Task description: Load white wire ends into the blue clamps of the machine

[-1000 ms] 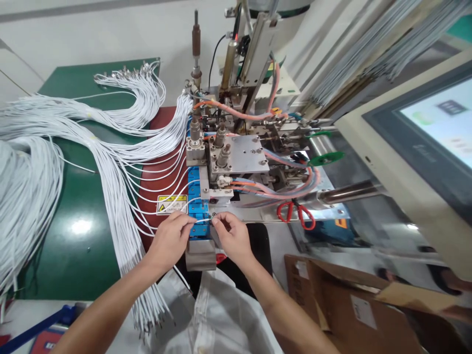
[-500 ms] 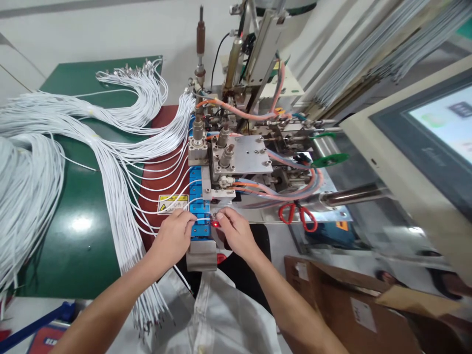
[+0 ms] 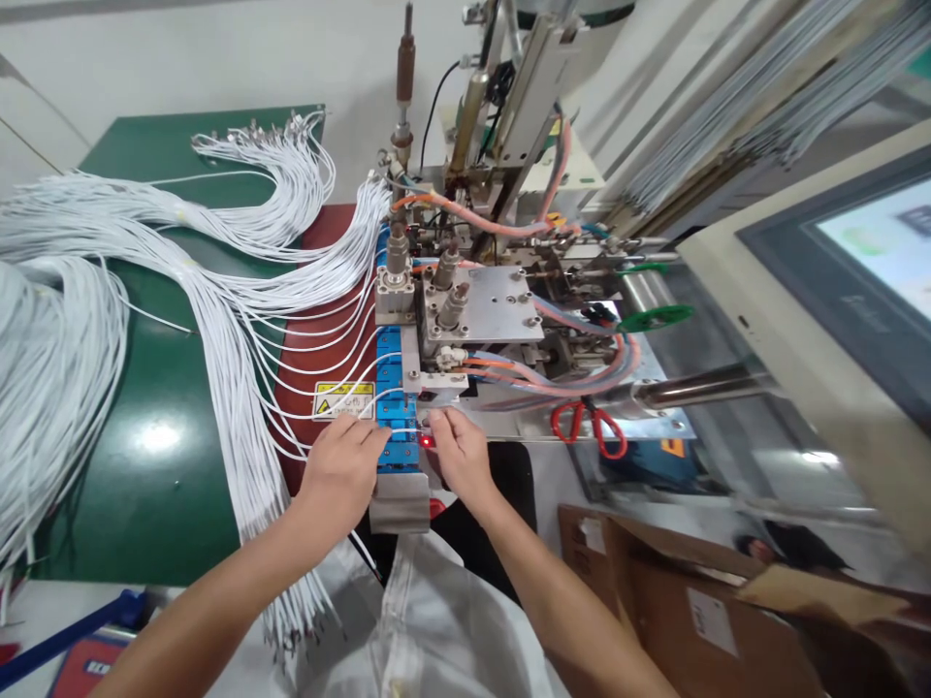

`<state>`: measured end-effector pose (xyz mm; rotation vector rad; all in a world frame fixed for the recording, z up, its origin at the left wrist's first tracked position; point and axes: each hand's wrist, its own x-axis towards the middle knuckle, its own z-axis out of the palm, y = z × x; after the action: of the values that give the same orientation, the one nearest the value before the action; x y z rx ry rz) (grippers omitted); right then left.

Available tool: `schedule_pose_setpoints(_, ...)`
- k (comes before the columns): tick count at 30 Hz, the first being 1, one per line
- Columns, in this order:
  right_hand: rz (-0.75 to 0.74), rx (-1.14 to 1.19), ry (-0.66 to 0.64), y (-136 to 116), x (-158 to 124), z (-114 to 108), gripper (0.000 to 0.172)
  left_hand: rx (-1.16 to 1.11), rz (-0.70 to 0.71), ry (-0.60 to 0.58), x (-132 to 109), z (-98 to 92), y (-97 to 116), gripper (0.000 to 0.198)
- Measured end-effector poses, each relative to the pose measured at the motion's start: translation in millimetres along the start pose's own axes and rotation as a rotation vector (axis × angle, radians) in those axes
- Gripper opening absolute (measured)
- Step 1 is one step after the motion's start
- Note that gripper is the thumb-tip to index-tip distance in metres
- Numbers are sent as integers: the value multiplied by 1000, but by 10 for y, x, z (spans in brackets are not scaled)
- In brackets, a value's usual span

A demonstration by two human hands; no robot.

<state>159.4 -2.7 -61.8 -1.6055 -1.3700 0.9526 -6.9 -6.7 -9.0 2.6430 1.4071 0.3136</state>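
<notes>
A thin white cable (image 3: 404, 430) lies across the blue clamp strip (image 3: 391, 454) at the machine's near end. My left hand (image 3: 343, 467) is closed on this cable, its fingertips at the strip's left edge. On the other side, my right hand (image 3: 460, 454) has thumb and fingers pressed together by the cable's end. Whatever lies between those fingertips is hidden. A small red light (image 3: 426, 441) glows just beside them. More white cables (image 3: 341, 373) run from the left into the strip, farther along.
Bundles of white cable (image 3: 225, 397) cover much of the green table (image 3: 156, 504). Beyond my hands stands the machine's metal plate (image 3: 495, 308) with air hoses. Red-handled scissors (image 3: 591, 427) lie to the right, below a screen (image 3: 836, 252). Cardboard boxes (image 3: 655, 582) stand lower right.
The view has shifted slightly. My left hand has turned a little more knuckles-up on the cable, and my right hand stays at nearly the same spot by the red light.
</notes>
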Motion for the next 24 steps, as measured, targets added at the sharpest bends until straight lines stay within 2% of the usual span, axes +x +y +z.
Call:
schedule_pose_setpoints(4, 85, 197, 142, 48, -3, -79, 37, -13, 67, 5, -148, -159, -30, 24)
schedule_pose_setpoints(5, 100, 244, 167, 61, -8, -102, 37, -47, 90, -33, -201, -221, -39, 21)
schedule_pose_setpoints(8, 131, 360, 221, 72, -23, -173, 40, -141, 124, -278, -363, -389, -78, 14)
schedule_pose_setpoints(10, 130, 410, 228, 50, -45, -209, 40, -136, 132, -350, -437, -435, -102, 3)
schedule_pose_setpoints(11, 122, 425, 227, 30, -63, -219, 40, -145, 132, -349, -453, -430, -108, 8)
schedule_pose_setpoints(13, 85, 443, 201, -24, -121, -228, 38, -212, 91, -277, -439, -379, -99, 13)
schedule_pose_setpoints(17, -71, 490, 82, -152, -285, -228, 35, -410, -154, 22, -262, -233, -1, 10)
schedule_pose_setpoints(19, -142, 483, 45, -212, -344, -238, 29, -436, -209, 131, -156, -193, 66, 11)
schedule_pose_setpoints(22, -171, 365, 52, -298, -356, -272, 14, -435, -209, 170, -50, -175, 154, 11)
schedule_pose_setpoints(24, -192, 265, 53, -361, -320, -306, 10, -422, -194, 165, -21, -173, 202, 12)
